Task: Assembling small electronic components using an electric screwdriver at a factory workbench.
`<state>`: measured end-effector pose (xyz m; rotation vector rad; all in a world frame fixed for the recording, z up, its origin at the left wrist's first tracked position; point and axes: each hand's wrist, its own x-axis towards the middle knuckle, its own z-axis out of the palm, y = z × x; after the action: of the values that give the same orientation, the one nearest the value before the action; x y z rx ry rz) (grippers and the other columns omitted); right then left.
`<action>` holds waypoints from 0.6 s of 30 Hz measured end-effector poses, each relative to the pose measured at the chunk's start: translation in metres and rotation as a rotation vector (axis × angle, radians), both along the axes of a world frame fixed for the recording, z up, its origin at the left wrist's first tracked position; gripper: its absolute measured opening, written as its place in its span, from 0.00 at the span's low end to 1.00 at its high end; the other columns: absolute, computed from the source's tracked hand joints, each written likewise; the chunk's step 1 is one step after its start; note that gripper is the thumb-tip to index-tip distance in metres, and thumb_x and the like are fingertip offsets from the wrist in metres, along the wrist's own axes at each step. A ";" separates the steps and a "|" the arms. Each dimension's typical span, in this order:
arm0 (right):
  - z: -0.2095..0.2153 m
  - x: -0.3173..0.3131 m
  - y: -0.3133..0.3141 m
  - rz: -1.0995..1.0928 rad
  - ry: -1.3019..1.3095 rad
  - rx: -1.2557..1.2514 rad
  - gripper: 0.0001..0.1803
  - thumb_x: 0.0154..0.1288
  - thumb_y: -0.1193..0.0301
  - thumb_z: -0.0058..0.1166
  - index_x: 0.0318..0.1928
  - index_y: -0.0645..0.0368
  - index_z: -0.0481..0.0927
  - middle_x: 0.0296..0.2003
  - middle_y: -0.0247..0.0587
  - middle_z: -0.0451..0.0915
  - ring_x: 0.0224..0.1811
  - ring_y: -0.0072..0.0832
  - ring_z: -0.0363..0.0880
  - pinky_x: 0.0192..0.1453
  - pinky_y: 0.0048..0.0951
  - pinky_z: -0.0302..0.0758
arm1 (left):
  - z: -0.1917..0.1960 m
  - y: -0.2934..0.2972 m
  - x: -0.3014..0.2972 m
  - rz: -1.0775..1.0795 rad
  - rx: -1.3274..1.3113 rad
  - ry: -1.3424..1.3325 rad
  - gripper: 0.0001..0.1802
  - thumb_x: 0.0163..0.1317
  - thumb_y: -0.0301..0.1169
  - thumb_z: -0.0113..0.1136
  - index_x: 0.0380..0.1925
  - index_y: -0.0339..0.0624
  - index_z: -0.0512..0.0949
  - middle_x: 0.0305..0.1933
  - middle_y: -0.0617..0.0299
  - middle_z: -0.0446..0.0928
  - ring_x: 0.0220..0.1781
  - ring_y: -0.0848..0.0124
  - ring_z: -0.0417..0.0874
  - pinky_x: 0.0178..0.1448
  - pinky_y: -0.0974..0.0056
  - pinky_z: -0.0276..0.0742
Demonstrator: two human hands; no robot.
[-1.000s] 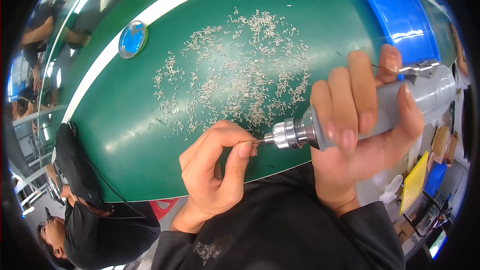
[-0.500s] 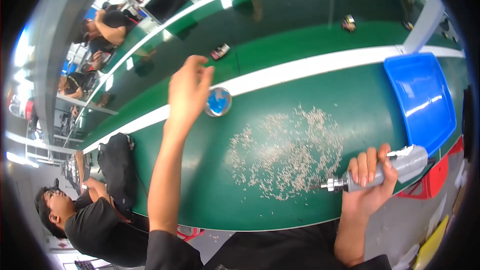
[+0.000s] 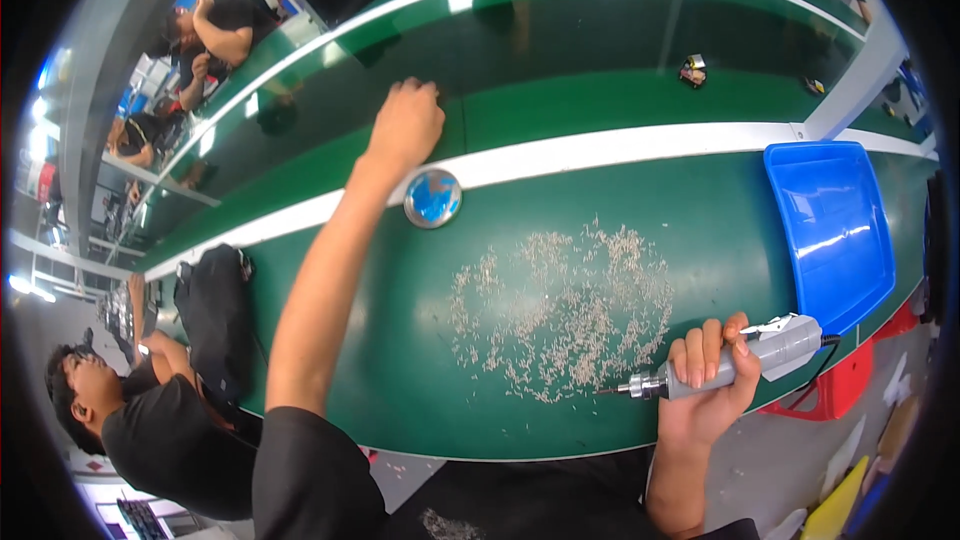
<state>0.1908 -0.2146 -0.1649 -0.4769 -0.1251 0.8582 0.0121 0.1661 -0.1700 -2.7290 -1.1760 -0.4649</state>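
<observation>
Reaching past the white rail, my left hand (image 3: 408,125) is over the dark green belt (image 3: 560,50) with its fingers curled. What they close on is hidden beneath the hand. My right hand (image 3: 712,380) grips a grey electric screwdriver (image 3: 775,352), its bit pointing left just above the table. Beside the bit lies a spread of tiny silvery screws (image 3: 580,310). A round metal dish (image 3: 459,202) with blue stuff in it sits by the rail, under my left wrist. Farther right on the belt rests a small dark and yellow part (image 3: 692,70).
An open blue tray (image 3: 835,225) lies at the right end of the green table (image 3: 400,380). A white rail (image 3: 600,143) and a grey post (image 3: 850,90) border the belt. To the left are a black bag (image 3: 215,320) and a seated person (image 3: 170,440). A red stool (image 3: 840,385) stands below.
My left hand has moved forward and right over the belt, its fingers curling over the small part's spot; that part is out of sight. The screwdriver stays in my right hand.
</observation>
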 end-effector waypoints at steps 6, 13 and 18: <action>0.006 -0.007 -0.004 0.064 -0.020 -0.008 0.07 0.68 0.68 0.45 0.40 0.57 0.67 0.19 0.31 0.62 0.19 0.21 0.60 0.26 0.25 0.61 | 0.036 -0.122 -0.055 -0.169 -0.145 -0.224 0.21 0.62 0.18 0.52 0.57 0.30 0.72 0.57 0.44 0.74 0.58 0.49 0.75 0.63 0.57 0.70; 0.014 -0.063 0.005 0.397 -0.119 0.028 0.08 0.66 0.68 0.47 0.40 0.56 0.65 0.20 0.33 0.65 0.18 0.25 0.66 0.27 0.28 0.66 | 0.010 -0.285 -0.124 -0.193 -0.332 -0.185 0.32 0.47 0.14 0.62 0.57 0.30 0.71 0.61 0.43 0.73 0.58 0.47 0.75 0.61 0.51 0.74; 0.010 -0.117 0.004 0.626 -0.084 -0.056 0.09 0.66 0.67 0.50 0.40 0.54 0.65 0.20 0.35 0.66 0.20 0.27 0.68 0.29 0.31 0.68 | 0.003 -0.307 -0.127 -0.124 -0.323 -0.249 0.28 0.48 0.15 0.62 0.54 0.30 0.74 0.58 0.44 0.73 0.55 0.49 0.76 0.55 0.53 0.77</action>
<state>0.0735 -0.2111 -0.1548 -0.5352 -0.3393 1.4573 -0.1149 -0.1411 -0.1666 -3.1062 -1.2371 -0.7043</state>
